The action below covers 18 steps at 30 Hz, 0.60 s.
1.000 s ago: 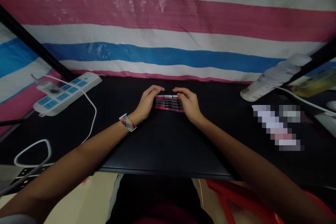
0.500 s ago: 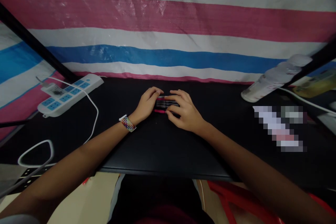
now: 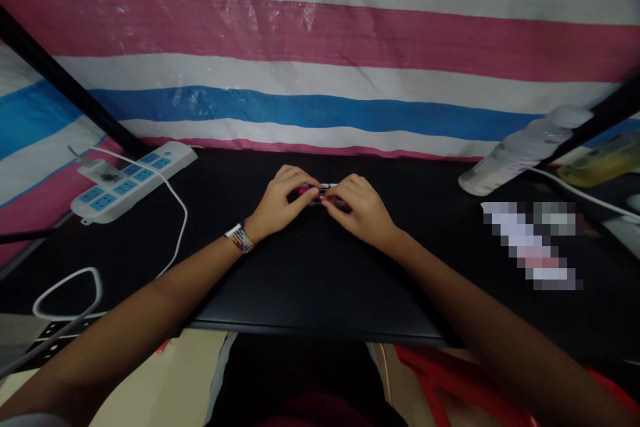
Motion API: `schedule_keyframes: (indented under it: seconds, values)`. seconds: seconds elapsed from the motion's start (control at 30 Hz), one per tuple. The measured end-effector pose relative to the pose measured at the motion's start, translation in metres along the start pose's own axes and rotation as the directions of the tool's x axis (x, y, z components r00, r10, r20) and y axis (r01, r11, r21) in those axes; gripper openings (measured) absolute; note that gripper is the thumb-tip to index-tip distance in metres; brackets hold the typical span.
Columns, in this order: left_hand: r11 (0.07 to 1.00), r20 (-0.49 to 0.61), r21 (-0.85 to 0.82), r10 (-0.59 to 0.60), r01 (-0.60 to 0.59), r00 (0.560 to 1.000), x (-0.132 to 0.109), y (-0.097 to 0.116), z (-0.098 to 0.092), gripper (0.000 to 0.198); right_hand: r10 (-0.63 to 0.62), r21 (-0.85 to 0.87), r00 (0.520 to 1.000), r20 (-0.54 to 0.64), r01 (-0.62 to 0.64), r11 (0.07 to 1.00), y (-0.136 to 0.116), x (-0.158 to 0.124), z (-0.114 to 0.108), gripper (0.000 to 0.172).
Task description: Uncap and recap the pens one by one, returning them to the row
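Several slim pens (image 3: 309, 192), some with red or pink parts, lie crosswise on the black table (image 3: 310, 280) between my hands. My left hand (image 3: 284, 200), with a colourful beaded band at its wrist, closes its thumb and fingers round their left end. From the other side my right hand (image 3: 361, 210) grips the right end, thumb and fingertips pressed on the pens. The fingertips of both hands nearly meet and cover much of the pens. A whitish piece shows just behind the fingertips.
A white power strip (image 3: 135, 180) with a plug and a cable (image 3: 184, 213) is at the left. On the right stand a tilted clear bottle (image 3: 520, 150), a yellowish bottle (image 3: 600, 160) and a blurred packet (image 3: 525, 240). Striped sheeting (image 3: 320, 33) hangs behind.
Both hands have closed in on the pens, their fingertips now nearer each other. The pink pen at the near side has moved up between the fingers, and less of the bundle shows.
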<state>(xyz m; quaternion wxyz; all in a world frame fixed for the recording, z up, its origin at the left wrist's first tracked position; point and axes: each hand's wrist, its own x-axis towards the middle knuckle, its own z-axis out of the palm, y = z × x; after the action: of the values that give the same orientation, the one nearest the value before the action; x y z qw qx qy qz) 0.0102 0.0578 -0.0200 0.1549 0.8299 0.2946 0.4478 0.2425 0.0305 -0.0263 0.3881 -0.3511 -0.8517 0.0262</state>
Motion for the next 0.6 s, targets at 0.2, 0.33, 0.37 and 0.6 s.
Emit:
schedule_keyframes:
  seconds: [0.2,0.33,0.37,0.6]
  values:
    - [1.000,-0.044,0.011,-0.022,0.022,0.999,0.000,-0.002,0.002,0.013,0.416,0.391,0.903,-0.108,-0.346,0.853,0.016,0.002,0.000,0.015]
    - [0.996,-0.085,-0.025,-0.089,0.088,0.992,0.000,-0.008,0.001,0.012,0.587,0.701,0.809,0.037,-0.440,0.561,0.025,0.005,0.000,0.019]
    - [0.994,-0.085,-0.037,-0.109,0.106,0.990,0.000,-0.009,0.001,0.013,0.596,0.739,0.801,0.060,-0.437,0.512,0.026,0.005,0.000,0.021]
    - [0.956,-0.041,-0.166,-0.252,0.242,0.967,-0.003,-0.014,0.004,0.051,0.588,0.786,0.805,0.081,-0.415,0.459,0.022,0.006,0.002,0.021]
